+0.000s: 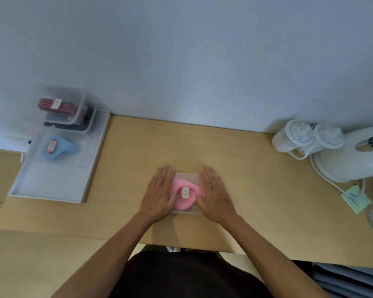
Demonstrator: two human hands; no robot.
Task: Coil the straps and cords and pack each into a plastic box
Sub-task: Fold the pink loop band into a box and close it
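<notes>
A clear plastic box [191, 177] sits on the wooden table in front of me, and inside it lies a coiled pink strap [182, 204] with a white tag. My left hand [159, 193] lies flat along the box's left side with fingers straight. My right hand [215, 193] lies flat along the right side, also with straight fingers. Both thumbs touch the pink coil. At the left, a clear box holds a blue strap [59, 148]. Behind it a stacked clear box holds a red striped strap [60, 107].
A white tray [52, 186] at the left carries the filled boxes, with bare room at its front. At the right stand white containers [295, 136], a white appliance [351, 160] with a cord, and a green note [356, 200]. The wall runs behind the table.
</notes>
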